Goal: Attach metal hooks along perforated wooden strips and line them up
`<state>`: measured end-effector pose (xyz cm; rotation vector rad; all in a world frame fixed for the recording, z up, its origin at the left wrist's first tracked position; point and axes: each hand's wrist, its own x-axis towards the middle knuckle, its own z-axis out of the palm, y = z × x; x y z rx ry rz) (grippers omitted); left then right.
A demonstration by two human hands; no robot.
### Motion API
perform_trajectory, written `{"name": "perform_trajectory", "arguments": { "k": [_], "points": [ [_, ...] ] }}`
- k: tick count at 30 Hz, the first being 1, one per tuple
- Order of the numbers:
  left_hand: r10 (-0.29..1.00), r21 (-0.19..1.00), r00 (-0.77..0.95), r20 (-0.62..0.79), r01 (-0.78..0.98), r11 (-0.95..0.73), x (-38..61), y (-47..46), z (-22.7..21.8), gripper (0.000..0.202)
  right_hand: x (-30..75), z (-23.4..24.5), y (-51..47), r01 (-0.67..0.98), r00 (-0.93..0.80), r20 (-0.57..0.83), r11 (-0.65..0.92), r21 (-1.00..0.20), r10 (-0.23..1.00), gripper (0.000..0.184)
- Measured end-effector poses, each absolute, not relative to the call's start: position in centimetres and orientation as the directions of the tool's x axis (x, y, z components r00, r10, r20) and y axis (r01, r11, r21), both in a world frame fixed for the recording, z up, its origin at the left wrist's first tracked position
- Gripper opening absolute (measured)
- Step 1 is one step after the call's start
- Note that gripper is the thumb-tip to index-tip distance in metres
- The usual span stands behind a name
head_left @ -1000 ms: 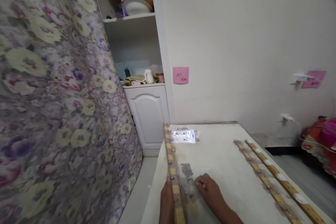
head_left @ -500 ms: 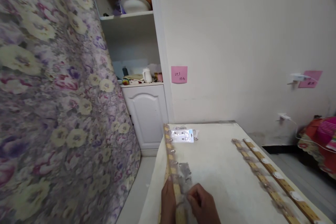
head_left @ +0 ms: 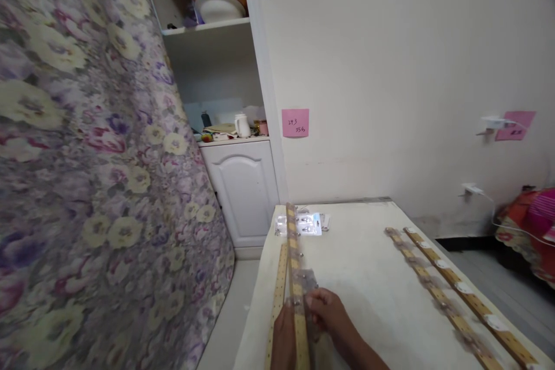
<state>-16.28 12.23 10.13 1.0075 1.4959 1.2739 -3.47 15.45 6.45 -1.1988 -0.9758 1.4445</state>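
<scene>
Head view shows both hands at work over a white table (head_left: 359,254). The left hand (head_left: 284,335) is closed around the near part of a wooden strip (head_left: 295,272), its fingers wrapped against the left side. This strip points away from the person towards the wall (head_left: 368,69), with clear fittings and small metal bits along it. The right hand (head_left: 332,312) is at the strip's right edge, thumb and forefinger drawn together; whether they pinch something cannot be told. A greyish clear piece (head_left: 309,278) shows just beyond that hand, beside the strip.

Left of the held strip, a perforated strip (head_left: 280,280) lies along the table. The strip's far end crosses over a clear pack (head_left: 310,224) of small metal parts; whether it touches the pack cannot be told. Well apart, near the table's right edge, two more strips lie side by side: a fitted strip (head_left: 435,293) with clear pieces, and outside it a disc strip (head_left: 477,305) bearing white rounds. A floral curtain (head_left: 108,185) hangs at the left.
</scene>
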Motion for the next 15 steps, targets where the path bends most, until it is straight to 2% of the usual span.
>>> {"name": "perform_trajectory", "arguments": {
  "k": [3,7,9,13,15],
  "points": [
    [0.962,0.984,-0.208,-0.177,-0.023,0.176,-15.4,11.9,10.0,0.058,-4.3,6.1,15.2,-0.320,-0.059,-0.247,-0.252,-0.913,0.967,0.032],
    [0.972,0.972,-0.068,-0.225,-0.083,0.219,-14.5,11.7,9.6,0.062,-4.5,5.7,14.5,-0.449,-0.109,-0.212,-0.239,-0.861,0.971,0.028],
    [0.981,0.984,-0.076,-0.177,-0.052,0.173,-14.4,11.7,9.4,0.061,-4.5,6.1,14.0,-0.411,-0.044,-0.166,-0.169,-0.896,0.985,0.025],
    [0.994,1.000,-0.106,-0.002,0.029,0.005,-14.7,11.9,9.4,0.052,-4.2,8.1,12.7,-0.194,0.144,-0.006,0.022,-0.981,0.990,0.021],
    [0.992,0.999,-0.126,0.014,0.050,-0.008,-15.1,12.2,9.4,0.053,-3.9,8.8,12.2,-0.109,0.199,0.075,0.098,-0.989,0.977,0.020]
  ]
}}
